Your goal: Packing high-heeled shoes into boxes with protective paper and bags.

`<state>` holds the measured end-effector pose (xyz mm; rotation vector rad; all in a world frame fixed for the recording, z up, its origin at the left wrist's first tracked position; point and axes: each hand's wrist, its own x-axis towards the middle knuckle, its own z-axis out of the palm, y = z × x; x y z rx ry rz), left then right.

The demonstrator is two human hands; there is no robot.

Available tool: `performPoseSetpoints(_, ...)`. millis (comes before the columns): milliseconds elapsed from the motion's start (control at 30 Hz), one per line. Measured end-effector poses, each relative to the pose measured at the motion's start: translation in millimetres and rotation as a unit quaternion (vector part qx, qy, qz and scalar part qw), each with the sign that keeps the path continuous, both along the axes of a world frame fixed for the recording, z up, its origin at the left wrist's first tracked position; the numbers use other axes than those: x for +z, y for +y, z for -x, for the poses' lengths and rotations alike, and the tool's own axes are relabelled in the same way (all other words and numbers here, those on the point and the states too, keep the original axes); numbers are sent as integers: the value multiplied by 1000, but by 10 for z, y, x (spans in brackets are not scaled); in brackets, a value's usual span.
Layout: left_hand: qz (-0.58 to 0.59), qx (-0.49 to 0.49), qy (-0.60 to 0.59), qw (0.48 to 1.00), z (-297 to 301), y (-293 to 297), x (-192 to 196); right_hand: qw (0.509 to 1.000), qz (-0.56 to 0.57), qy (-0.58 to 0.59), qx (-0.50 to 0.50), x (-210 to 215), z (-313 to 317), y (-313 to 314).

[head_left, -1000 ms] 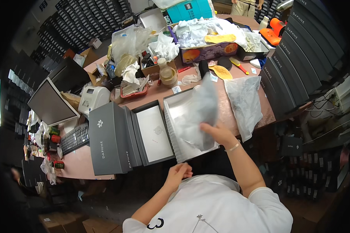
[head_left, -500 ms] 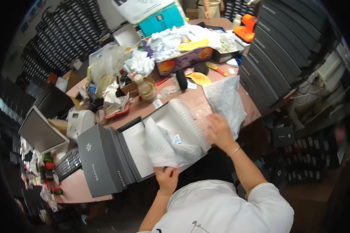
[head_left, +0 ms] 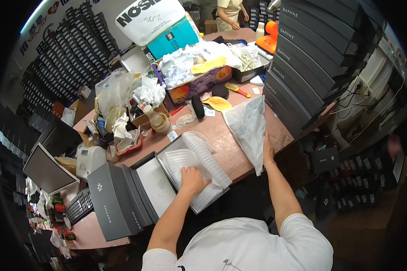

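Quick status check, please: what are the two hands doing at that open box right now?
Left hand flat on white foam sheet in open shoe box. Right hand on pile of white bags beside it. Nothing between them.

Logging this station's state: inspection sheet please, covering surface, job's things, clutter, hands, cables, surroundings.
Surface: pinkish-brown worktop, crowded along its far side.
Job's things: open grey shoe box lined with white ribbed foam sheet; translucent white plastic bag lying beside it.
Clutter: crumpled white paper in a purple carton, yellow insole, clear jar, white label printer.
Hands: left hand presses flat on the foam; right hand rests at the bag's edge.
Cables: dark leads hanging at right.
Surroundings: stacked dark grey boxes, monitor, keyboard.
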<state>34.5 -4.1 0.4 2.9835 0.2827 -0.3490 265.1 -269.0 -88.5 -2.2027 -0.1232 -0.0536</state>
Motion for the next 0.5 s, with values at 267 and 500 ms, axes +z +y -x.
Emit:
performPoseSetpoints(267,369,181,-422,808,81,129,-45,957,-51,-267,105,1566,-545,390)
performPoseSetpoints(500,878,319,-101,342,-141,244,502,816,-12,-248,522,3292,274,1174)
